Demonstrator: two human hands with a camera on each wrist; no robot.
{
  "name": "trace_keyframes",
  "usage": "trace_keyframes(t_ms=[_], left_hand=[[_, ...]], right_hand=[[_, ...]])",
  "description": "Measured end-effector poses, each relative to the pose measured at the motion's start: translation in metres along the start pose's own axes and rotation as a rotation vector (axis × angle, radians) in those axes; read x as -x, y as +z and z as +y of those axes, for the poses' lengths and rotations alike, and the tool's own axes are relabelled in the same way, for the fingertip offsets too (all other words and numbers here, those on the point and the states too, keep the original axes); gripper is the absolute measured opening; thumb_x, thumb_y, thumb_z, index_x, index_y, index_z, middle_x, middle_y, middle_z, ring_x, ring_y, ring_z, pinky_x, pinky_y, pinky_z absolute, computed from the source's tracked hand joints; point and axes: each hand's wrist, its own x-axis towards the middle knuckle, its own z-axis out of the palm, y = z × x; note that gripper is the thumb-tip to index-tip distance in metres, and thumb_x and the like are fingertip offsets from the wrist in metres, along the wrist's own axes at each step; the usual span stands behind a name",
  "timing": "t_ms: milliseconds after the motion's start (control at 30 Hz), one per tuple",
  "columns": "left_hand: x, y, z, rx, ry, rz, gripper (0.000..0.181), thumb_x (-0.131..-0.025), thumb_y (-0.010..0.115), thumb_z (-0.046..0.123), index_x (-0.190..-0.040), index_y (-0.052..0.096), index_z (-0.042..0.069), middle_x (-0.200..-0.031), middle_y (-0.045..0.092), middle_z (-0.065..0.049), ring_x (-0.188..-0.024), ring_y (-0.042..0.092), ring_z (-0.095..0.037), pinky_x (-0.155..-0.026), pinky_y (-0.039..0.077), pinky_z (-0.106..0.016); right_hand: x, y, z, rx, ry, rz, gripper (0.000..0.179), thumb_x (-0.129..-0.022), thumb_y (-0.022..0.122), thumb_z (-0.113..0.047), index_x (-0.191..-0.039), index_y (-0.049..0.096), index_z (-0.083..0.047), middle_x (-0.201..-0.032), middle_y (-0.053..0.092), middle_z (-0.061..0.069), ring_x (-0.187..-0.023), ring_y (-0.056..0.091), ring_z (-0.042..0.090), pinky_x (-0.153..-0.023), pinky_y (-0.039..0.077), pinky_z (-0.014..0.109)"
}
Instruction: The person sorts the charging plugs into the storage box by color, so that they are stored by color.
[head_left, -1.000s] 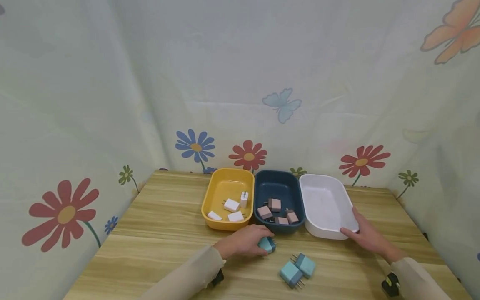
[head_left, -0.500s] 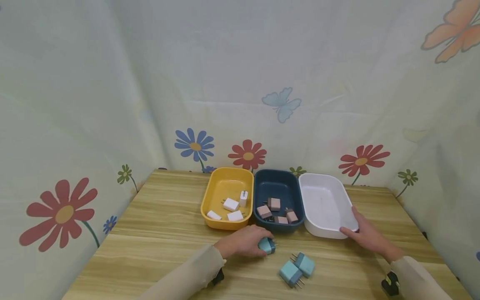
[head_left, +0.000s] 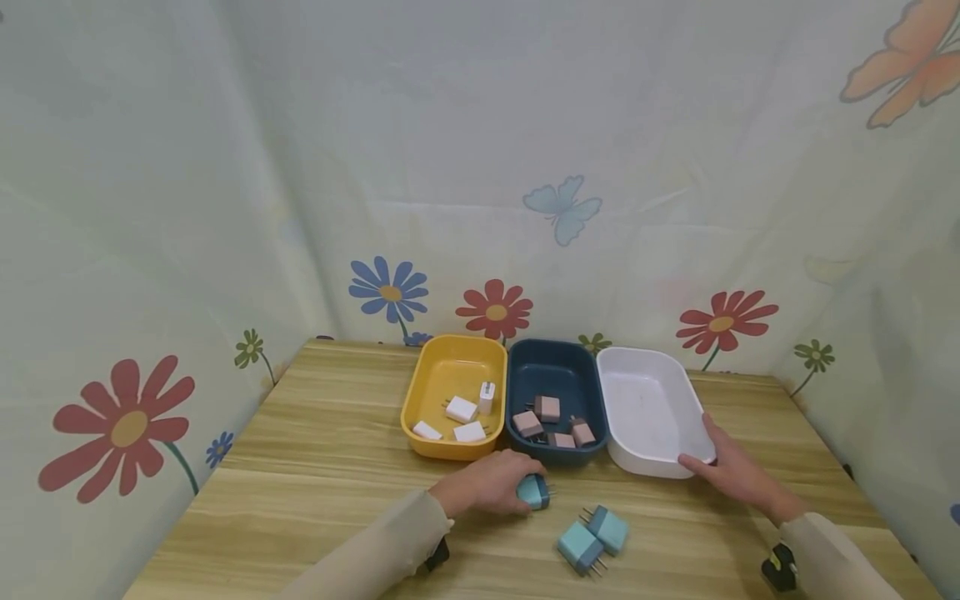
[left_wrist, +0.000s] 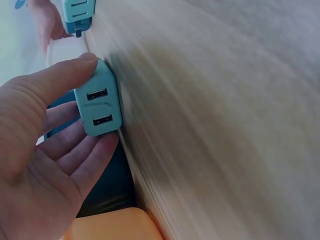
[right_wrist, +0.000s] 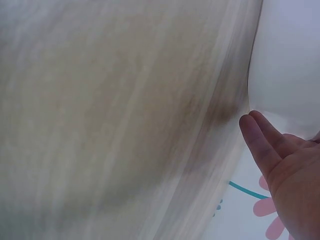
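My left hand (head_left: 491, 483) holds a teal USB charger (left_wrist: 100, 102) low at the table surface, just in front of the dark blue tray. In the left wrist view the thumb lies on one side of it and the fingers on the other; two USB ports face the camera. At the white tray's (head_left: 651, 404) near right corner, my right hand (head_left: 738, 471) grips the rim, thumb at the front and fingers along the side. Two more teal chargers (head_left: 581, 546) lie touching each other between the hands, prongs showing.
A yellow tray (head_left: 417, 400) with several white chargers (head_left: 470, 432) stands left of the dark blue tray (head_left: 555, 354), which holds several pink chargers (head_left: 550, 408). All three trays stand side by side on the wooden table (head_left: 330, 433). A flowered cloth (head_left: 420, 125) hangs behind.
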Motion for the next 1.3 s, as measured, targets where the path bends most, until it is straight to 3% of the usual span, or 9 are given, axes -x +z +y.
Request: trace_keyframes(t_ms=[233, 500, 833, 1033, 1300], left_hand=[[0.001, 0.0, 0.0, -0.003, 0.02, -0.004, 0.047, -0.075, 0.068, 0.035, -0.117, 0.054, 0.02, -0.107, 0.054, 0.01, -0.083, 0.046, -0.003, -0.073, 0.041, -0.02], [0.001, -0.01, 0.008, 0.013, 0.035, -0.006, 0.045, -0.077, 0.066, 0.032, -0.118, 0.053, 0.02, -0.108, 0.052, 0.011, -0.084, 0.046, -0.002, -0.071, 0.041, -0.02], [-0.004, -0.023, 0.026, -0.016, 0.131, 0.004, 0.045, -0.078, 0.064, 0.03, -0.119, 0.053, 0.018, -0.111, 0.052, 0.01, -0.089, 0.046, -0.001, -0.074, 0.041, -0.016], [-0.013, -0.037, 0.038, -0.094, 0.169, 0.022, 0.047, -0.079, 0.064, 0.03, -0.122, 0.05, 0.017, -0.113, 0.051, 0.011, -0.092, 0.045, 0.001, -0.077, 0.039, -0.015], [-0.029, -0.052, 0.049, -0.103, 0.147, 0.035, 0.048, -0.08, 0.062, 0.033, -0.124, 0.048, 0.02, -0.117, 0.049, 0.011, -0.093, 0.043, 0.001, -0.077, 0.04, -0.015]], right_hand=[[-0.001, 0.002, 0.002, -0.008, -0.01, 0.004, 0.099, -0.079, 0.057, -0.048, -0.138, -0.003, 0.005, -0.136, 0.011, 0.034, -0.118, 0.022, 0.05, -0.089, 0.025, 0.06], [0.0, 0.001, 0.001, -0.015, -0.019, 0.008, 0.098, -0.08, 0.057, -0.047, -0.137, -0.003, 0.006, -0.136, 0.011, 0.035, -0.117, 0.023, 0.05, -0.088, 0.025, 0.059], [0.001, -0.001, -0.001, -0.017, -0.032, 0.005, 0.098, -0.08, 0.057, -0.047, -0.136, -0.003, 0.008, -0.136, 0.01, 0.035, -0.118, 0.022, 0.051, -0.089, 0.024, 0.06], [0.001, -0.001, -0.001, -0.013, -0.047, 0.01, 0.097, -0.081, 0.058, -0.045, -0.136, 0.0, 0.01, -0.135, 0.012, 0.036, -0.117, 0.022, 0.051, -0.089, 0.023, 0.061], [0.0, -0.002, -0.001, -0.003, -0.046, 0.015, 0.098, -0.079, 0.058, -0.047, -0.136, 0.001, 0.01, -0.134, 0.013, 0.036, -0.117, 0.023, 0.051, -0.089, 0.024, 0.061]])
